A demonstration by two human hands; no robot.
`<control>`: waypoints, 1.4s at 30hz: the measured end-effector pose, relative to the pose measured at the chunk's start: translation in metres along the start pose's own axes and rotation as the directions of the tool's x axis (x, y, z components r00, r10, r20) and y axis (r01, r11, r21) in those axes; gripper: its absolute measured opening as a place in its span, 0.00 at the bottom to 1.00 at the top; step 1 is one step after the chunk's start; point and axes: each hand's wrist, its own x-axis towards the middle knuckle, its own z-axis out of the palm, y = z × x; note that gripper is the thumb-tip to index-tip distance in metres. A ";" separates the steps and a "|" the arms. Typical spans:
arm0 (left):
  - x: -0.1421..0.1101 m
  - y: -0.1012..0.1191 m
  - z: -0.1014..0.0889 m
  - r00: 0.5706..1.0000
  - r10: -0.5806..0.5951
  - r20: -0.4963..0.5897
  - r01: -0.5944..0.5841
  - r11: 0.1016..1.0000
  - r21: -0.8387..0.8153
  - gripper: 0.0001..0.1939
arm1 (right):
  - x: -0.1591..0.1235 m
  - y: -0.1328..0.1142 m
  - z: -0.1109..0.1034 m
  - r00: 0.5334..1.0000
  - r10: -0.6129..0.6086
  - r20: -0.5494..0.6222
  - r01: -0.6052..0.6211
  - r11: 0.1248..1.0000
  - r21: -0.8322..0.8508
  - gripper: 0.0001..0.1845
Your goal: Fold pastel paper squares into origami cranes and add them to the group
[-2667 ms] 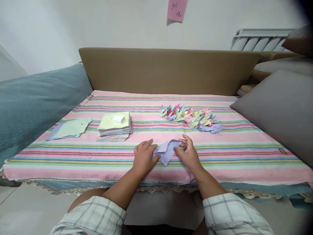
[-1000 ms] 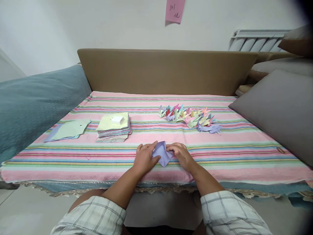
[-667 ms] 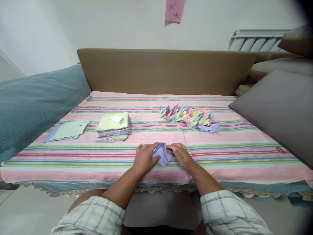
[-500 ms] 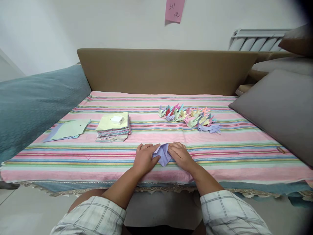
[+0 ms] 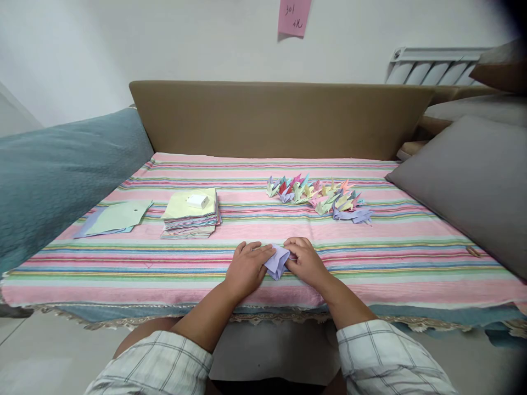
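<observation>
A partly folded sheet of purple origami paper (image 5: 277, 261) lies near the front of the striped cloth, between my two hands. My left hand (image 5: 247, 266) is closed on its left side, fingers lying over the paper's edge. At the right edge, my right hand (image 5: 305, 260) pinches the paper between thumb and bent fingers. Part of the sheet is hidden under the fingers. Beyond my hands stand several folded paper cranes (image 5: 321, 196) in many colours, grouped in rows.
Left of centre, a stack of coloured paper squares (image 5: 191, 219) carries a small white block (image 5: 197, 201). Loose sheets (image 5: 117, 218) lie farther left. The striped cloth (image 5: 239, 175) covers the seat, with a grey cushion (image 5: 473, 181) on the right and a brown backrest (image 5: 280, 118) behind.
The purple paper has shifted slightly right, and its shape has changed, with a flap now folded over. My right fingers have curled in around its right edge; my left hand moved slightly right.
</observation>
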 end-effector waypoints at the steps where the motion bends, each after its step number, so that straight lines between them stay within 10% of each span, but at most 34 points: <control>1: 0.000 0.000 0.000 1.000 0.008 0.002 -0.008 1.000 0.006 0.25 | 0.000 0.000 -0.001 1.000 0.001 -0.021 -0.001 1.000 0.016 0.09; 11: -0.003 0.002 0.000 0.998 0.059 -0.002 -0.059 0.998 0.035 0.26 | -0.008 0.002 -0.016 0.991 -0.125 -0.049 0.132 0.975 0.181 0.17; 42: -0.019 -0.018 -0.022 0.983 0.177 0.044 -0.179 0.982 0.056 0.19 | -0.008 -0.006 -0.009 0.992 -0.100 0.076 0.106 0.992 -0.072 0.08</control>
